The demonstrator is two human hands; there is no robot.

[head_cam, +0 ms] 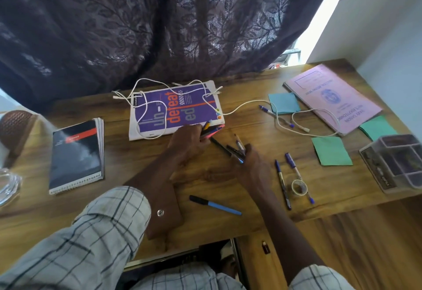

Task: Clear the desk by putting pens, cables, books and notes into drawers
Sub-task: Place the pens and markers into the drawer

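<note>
Left hand (187,140): closed round a small bundle of pens (211,130), held at the near right corner of the purple book (175,109).
Right hand (253,164): fingers (247,150) pinched on a few dark pens (236,149), raised just off the desk (137,159) beside the left hand.
Step in hand: pens are being collected, by my reading, before any trip to a drawer.
Done so far: little that shows; nothing on view has reached a drawer.
Pens left: a blue pen (215,205) near the front edge, two dark blue pens (283,183) by a tape roll (299,187), and one more pen (275,116) beside the blue note (284,103).
Cables left: a white cable (146,107) looped over the purple book, and a second white cable (296,123) running right across the pink record book (331,100).
Books left: the purple book, the pink record book and a spiral notebook (76,155) at the left.
Notes left: the blue note and two green notes (332,151) to the right (one half under the pink book's corner).
Other: a clear organiser tray (395,164) at the right edge; its contents are too blurred to tell.
Drawers: not clearly seen; under the front edge there is a dark opening (182,260), which may be an open drawer, but sleeves and arms cover most of it.
Hard to make out: how many pens each hand holds, and the glass thing cut off at far left.
</note>
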